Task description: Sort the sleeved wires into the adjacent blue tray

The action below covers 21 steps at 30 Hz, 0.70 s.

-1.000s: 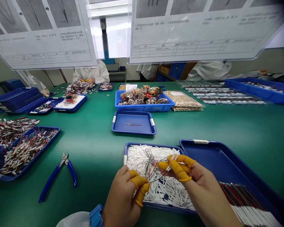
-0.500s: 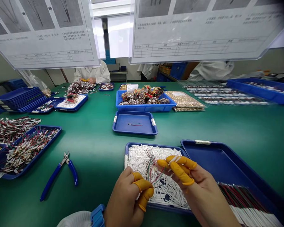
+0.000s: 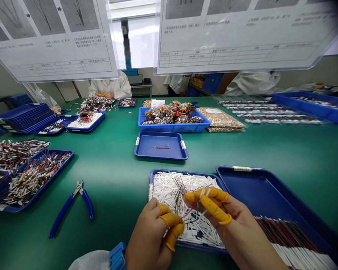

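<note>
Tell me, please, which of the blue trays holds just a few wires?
The small tray mid-table, beyond the tray of white tubes: only a few wires lie in it; its neighbours hold many parts.

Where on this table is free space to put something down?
Free: green table between pliers and tube tray; also right of the small blue tray. The large right tray is bare at its far end. Crowded: left wire trays.

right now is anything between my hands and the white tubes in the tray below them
Nothing solid does. The left hand and right hand each pinch the thin wires just above the white tubes in the blue tray. Only the wires' loose ends lie between the fingers and the tubes.
</note>
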Available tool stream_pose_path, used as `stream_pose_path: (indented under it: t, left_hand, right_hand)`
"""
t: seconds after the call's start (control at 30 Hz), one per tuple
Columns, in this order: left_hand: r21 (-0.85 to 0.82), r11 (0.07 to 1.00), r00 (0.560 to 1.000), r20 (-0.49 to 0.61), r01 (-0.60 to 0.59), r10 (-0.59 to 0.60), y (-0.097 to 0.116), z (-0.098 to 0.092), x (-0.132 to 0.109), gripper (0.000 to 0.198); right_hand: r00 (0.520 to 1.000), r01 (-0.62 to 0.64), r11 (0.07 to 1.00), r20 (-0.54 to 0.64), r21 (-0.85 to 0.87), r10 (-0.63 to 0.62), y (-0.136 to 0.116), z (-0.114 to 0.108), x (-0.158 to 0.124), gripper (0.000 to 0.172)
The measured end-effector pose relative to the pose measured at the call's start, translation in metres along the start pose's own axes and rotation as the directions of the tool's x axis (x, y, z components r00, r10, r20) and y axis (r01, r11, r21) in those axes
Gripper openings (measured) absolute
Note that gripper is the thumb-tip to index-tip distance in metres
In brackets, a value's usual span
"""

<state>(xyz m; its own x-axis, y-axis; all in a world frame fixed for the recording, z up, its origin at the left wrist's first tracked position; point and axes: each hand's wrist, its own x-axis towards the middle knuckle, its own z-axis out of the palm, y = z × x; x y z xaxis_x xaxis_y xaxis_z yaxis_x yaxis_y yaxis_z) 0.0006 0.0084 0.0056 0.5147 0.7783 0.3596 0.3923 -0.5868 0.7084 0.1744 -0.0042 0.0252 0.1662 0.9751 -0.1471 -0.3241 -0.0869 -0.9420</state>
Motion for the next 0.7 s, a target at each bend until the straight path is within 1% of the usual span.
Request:
stream_pose_path:
  t: [0.07,0.2,0.37,0.47,0.6,0.7]
  left_hand:
    - [-0.009,1.000,1.000,-0.003,-0.007,0.007,0.0003,-0.0004,0.0002,0.019]
    - [-0.037,0.999,1.000,-0.025,-0.009,0.008,-0.0003,-0.0001,0.0001,0.019]
    - [-0.047,0.999,1.000,-0.015,-0.023,0.022,-0.0004,0.0003,-0.0010,0.018]
    - [-0.041,0.999,1.000,0.014,-0.010,0.010,0.0007,-0.0003,-0.0015,0.017]
    - [-0.044,0.999,1.000,0.010,-0.001,0.001,0.0014,-0.0005,-0.0020,0.017]
    - [-0.055,0.998,1.000,0.000,0.003,-0.003,0.0013,-0.0002,-0.0020,0.017]
  right_hand:
    - [1.000,-0.016,1.000,0.006,0.021,0.015,0.0000,0.0000,-0.0005,0.023]
    - [1.000,-0.008,0.998,-0.024,0.068,0.009,-0.0013,0.0054,-0.0016,0.026]
    - [1.000,0.021,0.999,0.020,0.039,-0.022,-0.0023,0.0068,-0.0036,0.024]
    - [1.000,0.008,1.000,0.027,0.028,-0.009,-0.0034,0.0059,-0.0052,0.024]
    - [1.000,-0.016,1.000,-0.007,0.022,0.016,-0.0015,0.0064,-0.0073,0.028]
    - [0.998,-0.017,0.999,-0.053,0.030,0.019,0.0031,0.0016,-0.0064,0.029]
